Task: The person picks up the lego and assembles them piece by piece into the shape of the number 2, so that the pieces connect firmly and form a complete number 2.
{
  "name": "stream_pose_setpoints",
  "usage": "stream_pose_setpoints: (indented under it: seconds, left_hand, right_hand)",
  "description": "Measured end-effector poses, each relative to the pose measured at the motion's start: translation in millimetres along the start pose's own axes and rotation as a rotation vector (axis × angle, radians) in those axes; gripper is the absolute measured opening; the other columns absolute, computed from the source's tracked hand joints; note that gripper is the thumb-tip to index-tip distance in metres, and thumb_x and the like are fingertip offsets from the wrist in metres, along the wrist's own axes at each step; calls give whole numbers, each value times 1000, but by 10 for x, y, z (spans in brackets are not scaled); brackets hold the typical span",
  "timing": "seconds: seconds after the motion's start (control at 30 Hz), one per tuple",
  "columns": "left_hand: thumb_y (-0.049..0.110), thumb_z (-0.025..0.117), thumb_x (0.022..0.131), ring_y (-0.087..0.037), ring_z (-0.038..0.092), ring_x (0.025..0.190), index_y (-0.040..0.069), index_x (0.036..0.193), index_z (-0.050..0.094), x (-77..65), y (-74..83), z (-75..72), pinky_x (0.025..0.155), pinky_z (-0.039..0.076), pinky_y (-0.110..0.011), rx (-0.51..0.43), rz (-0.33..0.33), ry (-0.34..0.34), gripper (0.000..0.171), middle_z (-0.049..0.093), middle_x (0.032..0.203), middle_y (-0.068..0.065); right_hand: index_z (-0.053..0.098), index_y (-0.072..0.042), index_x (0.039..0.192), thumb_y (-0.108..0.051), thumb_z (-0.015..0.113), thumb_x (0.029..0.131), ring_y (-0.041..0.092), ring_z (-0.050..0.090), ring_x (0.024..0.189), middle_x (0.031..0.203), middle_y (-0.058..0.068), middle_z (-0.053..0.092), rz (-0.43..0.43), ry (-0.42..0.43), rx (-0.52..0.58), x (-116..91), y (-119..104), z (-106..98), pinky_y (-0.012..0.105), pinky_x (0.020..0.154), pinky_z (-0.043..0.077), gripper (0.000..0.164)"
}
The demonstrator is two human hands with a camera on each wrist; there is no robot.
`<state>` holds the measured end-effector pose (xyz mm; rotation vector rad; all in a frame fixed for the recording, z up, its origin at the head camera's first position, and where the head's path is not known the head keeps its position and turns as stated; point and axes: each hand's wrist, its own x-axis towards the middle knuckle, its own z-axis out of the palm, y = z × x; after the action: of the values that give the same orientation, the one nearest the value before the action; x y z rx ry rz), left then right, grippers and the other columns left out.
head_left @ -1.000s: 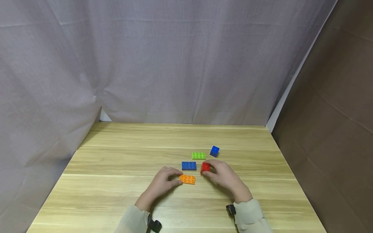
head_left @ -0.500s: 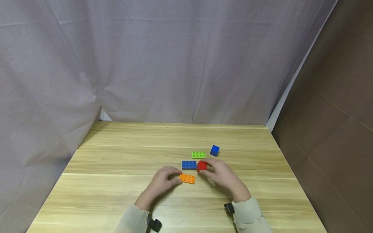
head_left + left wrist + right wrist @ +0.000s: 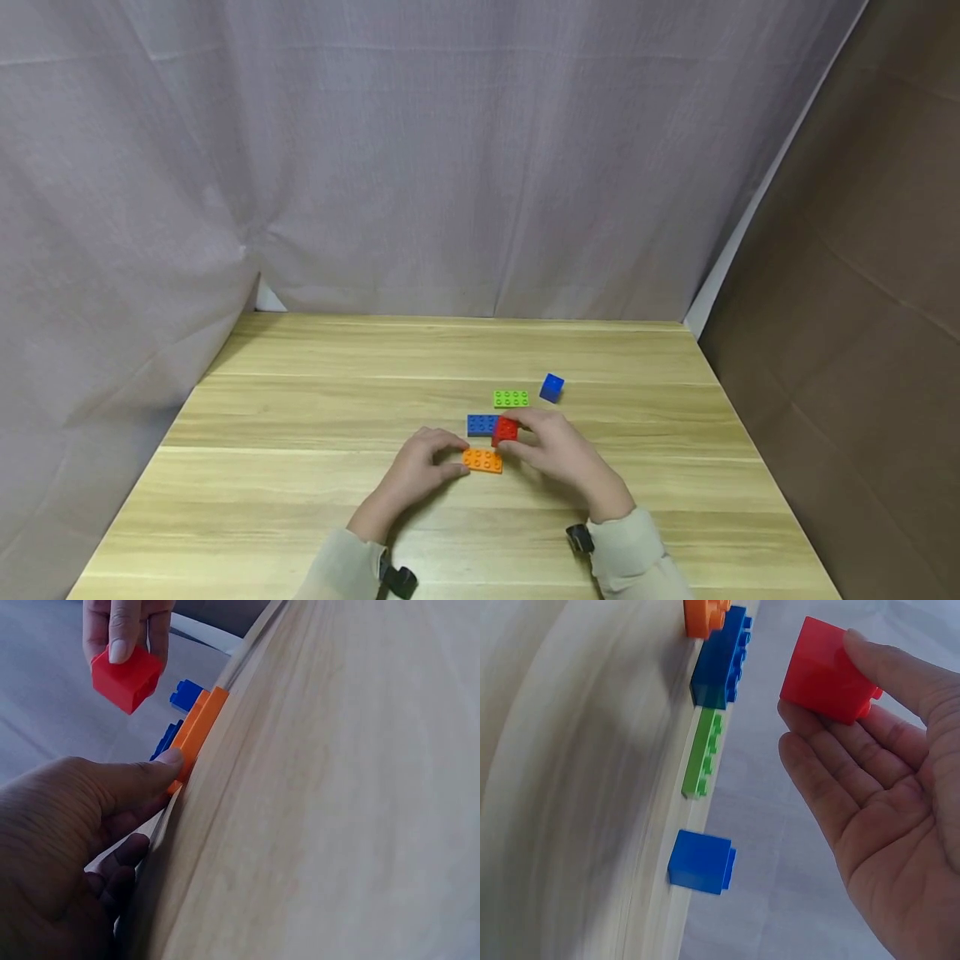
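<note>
My left hand (image 3: 420,467) pinches the left end of a flat orange building brick (image 3: 483,461), which lies on the table; in the left wrist view the thumb presses its near end. My right hand (image 3: 558,450) holds a square red building brick (image 3: 829,671) between thumb and fingers, studs facing up. Both wrist views show the red brick raised off the table. From the head it overlaps the right end of a long blue brick (image 3: 481,425), just behind the orange one.
A flat lime green brick (image 3: 512,399) lies behind the long blue brick. Farther right sits a small square blue brick (image 3: 552,387). The wooden table (image 3: 315,392) ends at a grey curtain (image 3: 390,167) behind, with a brown cloth (image 3: 847,275) at the right.
The right hand has carried the red brick leftward, from beside the long blue brick to overlapping its right end. The left hand and orange brick have stayed in place.
</note>
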<state>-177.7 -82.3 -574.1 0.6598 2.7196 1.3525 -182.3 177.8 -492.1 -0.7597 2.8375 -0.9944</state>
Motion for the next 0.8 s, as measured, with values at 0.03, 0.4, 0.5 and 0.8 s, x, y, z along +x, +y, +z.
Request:
stream_pose_setpoints:
  seconds: [0.03, 0.4, 0.5, 0.8]
  left_hand:
    - [33, 82, 85, -13, 58, 110, 25, 114, 74, -1, -1, 2, 99, 48, -43, 2, 3, 2, 32, 69, 118, 11]
    - [36, 81, 85, -10, 57, 110, 29, 113, 74, -2, -23, 7, 100, 48, -42, 14, 21, 9, 30, 68, 116, 17]
    - [35, 82, 85, -10, 57, 109, 29, 113, 74, -1, -18, 10, 99, 48, -42, 12, 28, 12, 30, 68, 115, 17]
    - [36, 82, 84, -9, 57, 107, 29, 112, 74, 0, -8, 17, 97, 49, -39, 24, 31, 25, 30, 69, 113, 18]
  right_hand:
    - [69, -15, 126, -34, 75, 92, 19, 64, 115, 120, -5, 70, -11, -6, 1, 7, -12, 12, 44, 97, 55, 39]
    - [68, -16, 124, -32, 73, 94, 11, 64, 107, 113, -8, 70, -87, -75, -12, 97, -121, 201, 36, 94, 55, 34]
    - [68, -16, 124, -32, 72, 95, 9, 63, 106, 113, -7, 69, -98, -98, -18, 112, -117, 263, 34, 94, 55, 34]
    - [67, -15, 125, -30, 73, 95, 7, 62, 100, 112, -6, 69, -84, -131, -5, 126, -130, 349, 31, 88, 55, 34]
